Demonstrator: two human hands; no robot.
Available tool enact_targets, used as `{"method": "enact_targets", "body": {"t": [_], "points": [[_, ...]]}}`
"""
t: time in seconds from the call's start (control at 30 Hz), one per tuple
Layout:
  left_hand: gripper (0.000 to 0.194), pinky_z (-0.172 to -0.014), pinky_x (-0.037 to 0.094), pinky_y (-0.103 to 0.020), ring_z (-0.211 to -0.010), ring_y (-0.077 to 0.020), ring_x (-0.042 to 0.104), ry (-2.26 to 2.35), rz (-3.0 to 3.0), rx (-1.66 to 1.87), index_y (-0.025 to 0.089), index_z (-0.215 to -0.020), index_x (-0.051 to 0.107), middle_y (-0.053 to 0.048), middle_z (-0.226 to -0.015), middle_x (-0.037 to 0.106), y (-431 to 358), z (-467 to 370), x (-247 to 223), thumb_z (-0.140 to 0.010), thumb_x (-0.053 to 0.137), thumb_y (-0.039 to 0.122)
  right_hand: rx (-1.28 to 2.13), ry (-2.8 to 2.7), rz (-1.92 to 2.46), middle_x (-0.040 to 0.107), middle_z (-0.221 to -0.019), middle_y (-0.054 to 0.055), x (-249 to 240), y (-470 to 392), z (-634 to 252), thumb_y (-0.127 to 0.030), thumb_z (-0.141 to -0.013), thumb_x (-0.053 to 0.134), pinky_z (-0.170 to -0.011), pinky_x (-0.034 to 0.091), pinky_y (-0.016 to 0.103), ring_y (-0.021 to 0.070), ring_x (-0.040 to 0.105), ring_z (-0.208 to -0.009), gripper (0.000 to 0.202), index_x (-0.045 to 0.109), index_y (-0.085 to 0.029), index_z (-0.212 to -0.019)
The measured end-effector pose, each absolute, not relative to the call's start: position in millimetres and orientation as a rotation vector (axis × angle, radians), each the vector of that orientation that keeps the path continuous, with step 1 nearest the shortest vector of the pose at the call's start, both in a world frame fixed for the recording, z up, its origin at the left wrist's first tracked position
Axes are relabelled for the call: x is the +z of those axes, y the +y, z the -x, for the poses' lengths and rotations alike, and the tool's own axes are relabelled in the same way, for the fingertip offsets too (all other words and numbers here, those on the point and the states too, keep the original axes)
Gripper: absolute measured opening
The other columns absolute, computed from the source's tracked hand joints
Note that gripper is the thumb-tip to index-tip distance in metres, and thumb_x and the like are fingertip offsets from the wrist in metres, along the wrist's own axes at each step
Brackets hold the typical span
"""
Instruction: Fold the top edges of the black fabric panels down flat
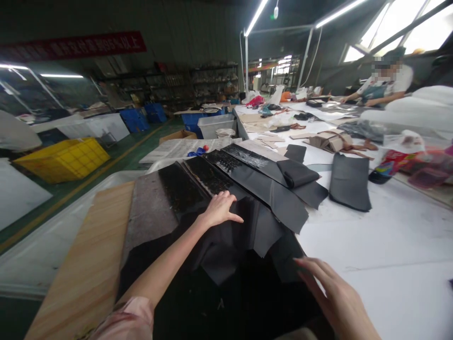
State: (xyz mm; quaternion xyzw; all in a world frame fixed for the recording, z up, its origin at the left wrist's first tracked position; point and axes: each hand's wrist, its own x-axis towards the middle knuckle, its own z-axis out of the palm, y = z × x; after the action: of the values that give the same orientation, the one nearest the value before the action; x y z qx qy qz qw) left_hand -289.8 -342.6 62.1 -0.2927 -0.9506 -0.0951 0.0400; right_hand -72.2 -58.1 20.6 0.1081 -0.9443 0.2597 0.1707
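The fingers of your left hand are spread and released over the black pieces, the thumb held apart. Those of your right hand reach loosely to the pieces' near right edge; whether they pinch it, you cannot tell from here.

The black pieces lie overlapping in a slanted fan, glossy at their far ends and matte nearer the white table. A folded piece sits on the far right of the fan, and a black stack lies on the table just beyond. To the left are a grey board and a wooden board.

Farther off, a person leans over the table near white bundles. Across the green floor stand a yellow crate and blue bins, with shelves behind and a red banner above.
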Motion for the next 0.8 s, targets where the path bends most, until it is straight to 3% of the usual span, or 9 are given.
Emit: {"method": "enact_targets", "body": {"t": [0.2,0.37,0.47,0.53,0.8], "points": [[0.069,-0.092,0.049,-0.036,-0.107,-0.0265,0.059,-2.865,0.927,-0.471,0.026,-0.121,0.059,-0.008,-0.115,0.060,-356,288,70,-0.068,0.069,0.069,0.499,-2.624,-0.676,0.061,-0.126,0.010,50,-143,188,-0.028,-0.097,0.049,-0.095,0.052,0.040,0.0239,0.059,-0.116,0.027,0.058,-0.021,-0.121],[0.035,-0.087,0.052,-0.030,-0.098,-0.0198,0.066,-2.836,0.560,-0.588,0.026,-0.110,0.066,-0.005,-0.109,0.067,-426,334,80,-0.088,0.057,0.052,0.469,-2.569,-0.723,0.066,-0.120,0.007,35,-168,232,-0.031,-0.101,0.042,-0.105,0.042,0.048,0.0225,0.060,-0.115,0.027,0.061,-0.021,-0.116],[0.027,-0.092,0.050,-0.036,-0.101,-0.0193,0.064,-2.804,0.117,-0.542,0.017,-0.108,0.065,-0.007,-0.109,0.067,-498,382,87,-0.095,0.051,0.037,0.484,-2.513,-0.743,0.068,-0.118,0.004,19,-164,240,-0.035,-0.103,0.033,-0.106,0.039,0.049,0.0208,0.062,-0.113,0.033,0.062,-0.022,-0.114],[0.030,-0.093,0.049,-0.044,-0.104,-0.0212,0.062,-2.768,-0.170,-0.486,0.014,-0.112,0.061,-0.009,-0.114,0.065,-548,410,91,-0.094,0.053,0.037,0.485,-2.493,-0.763,0.068,-0.118,0.002,10,-160,242,-0.036,-0.103,0.032,-0.106,0.039,0.049,0.0202,0.062,-0.113,0.034,0.062,-0.024,-0.114],[0.029,-0.089,0.052,-0.042,-0.103,-0.0216,0.061,-2.784,-0.620,-0.335,0.017,-0.114,0.060,-0.008,-0.116,0.062,-645,472,70,-0.092,0.058,0.036,0.444,-2.404,-0.797,0.069,-0.119,-0.001,3,-154,245,-0.034,-0.100,0.040,-0.105,0.043,0.038,0.0170,0.064,-0.111,0.031,0.063,-0.024,-0.118]]}}
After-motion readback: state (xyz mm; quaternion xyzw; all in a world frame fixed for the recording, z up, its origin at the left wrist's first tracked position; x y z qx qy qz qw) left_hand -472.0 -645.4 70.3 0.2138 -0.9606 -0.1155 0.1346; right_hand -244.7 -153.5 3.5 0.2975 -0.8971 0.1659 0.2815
